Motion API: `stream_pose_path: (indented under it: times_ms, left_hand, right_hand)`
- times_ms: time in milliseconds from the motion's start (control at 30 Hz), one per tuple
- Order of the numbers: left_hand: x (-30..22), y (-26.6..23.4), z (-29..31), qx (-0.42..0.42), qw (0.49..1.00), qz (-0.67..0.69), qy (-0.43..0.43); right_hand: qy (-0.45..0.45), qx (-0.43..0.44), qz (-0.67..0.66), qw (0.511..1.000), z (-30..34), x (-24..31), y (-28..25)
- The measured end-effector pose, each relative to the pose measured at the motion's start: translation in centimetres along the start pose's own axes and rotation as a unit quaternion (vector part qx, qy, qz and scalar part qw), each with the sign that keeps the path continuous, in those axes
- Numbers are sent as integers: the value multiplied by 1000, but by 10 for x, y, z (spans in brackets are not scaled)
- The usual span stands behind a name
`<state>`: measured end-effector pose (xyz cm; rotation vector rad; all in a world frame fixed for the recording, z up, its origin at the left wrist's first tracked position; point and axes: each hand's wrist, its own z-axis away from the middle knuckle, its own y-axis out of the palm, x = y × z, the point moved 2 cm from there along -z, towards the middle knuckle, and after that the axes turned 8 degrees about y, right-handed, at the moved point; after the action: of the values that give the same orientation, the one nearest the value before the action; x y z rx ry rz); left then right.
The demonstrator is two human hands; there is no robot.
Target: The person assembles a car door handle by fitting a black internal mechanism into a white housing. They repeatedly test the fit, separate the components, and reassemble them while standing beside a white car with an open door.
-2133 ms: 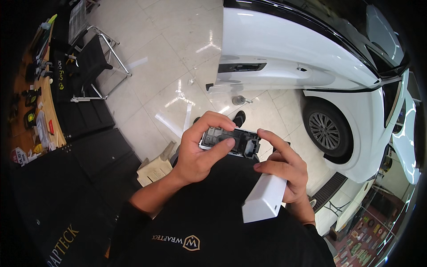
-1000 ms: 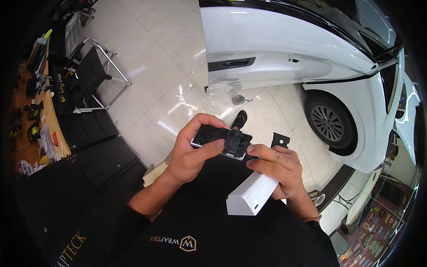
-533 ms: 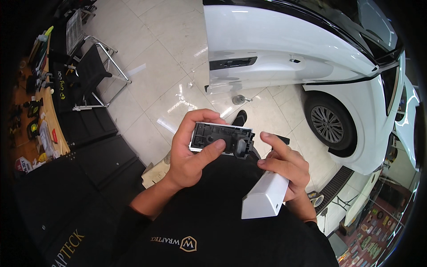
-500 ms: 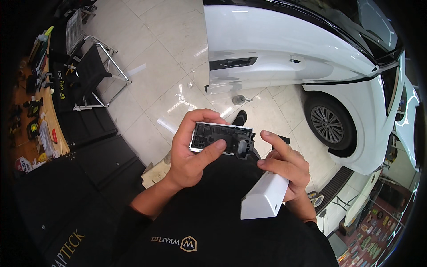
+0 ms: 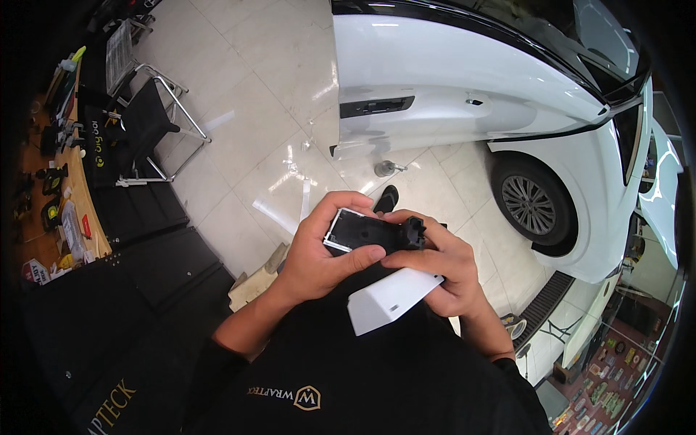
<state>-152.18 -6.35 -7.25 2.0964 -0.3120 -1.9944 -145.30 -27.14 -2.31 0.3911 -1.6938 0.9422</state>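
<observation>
My left hand is closed around a black plastic housing with a white edge, its thumb along the near side. The housing has a hollow face turned up and a knobbly block at its right end. At that end the fingers of my right hand also grip the housing, from the far side and the near side. A glossy white angular cover is held in the same right hand, below the housing. The cover has a small dark slot near its lower edge. My right fingertips are partly hidden.
A white car door stands open ahead, with the car's wheel to its right. A metal spray bottle stands on the tiled floor near my shoe. Left are a folding chair and a wooden workbench with tools.
My right hand has moved left and taken hold of the housing's right end. The housing has tilted, and the white cover has swung left and up with my right hand.
</observation>
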Motion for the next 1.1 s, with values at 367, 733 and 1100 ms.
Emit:
stream_pose_path:
  times_ms: [367, 733, 1100]
  left_hand:
    - [1, -23, 10, 4, 998, -54, -14]
    - [9, -34, 10, 71, 997, -24, 0]
    - [-16, -60, 44, 16, 996, -76, 52]
  right_hand:
    - [238, -205, -341, 886, 10, -18, -4]
    - [283, -149, -428, 845, -1, -36, 21]
    - [347, -88, -466, 809, -26, -32, 69]
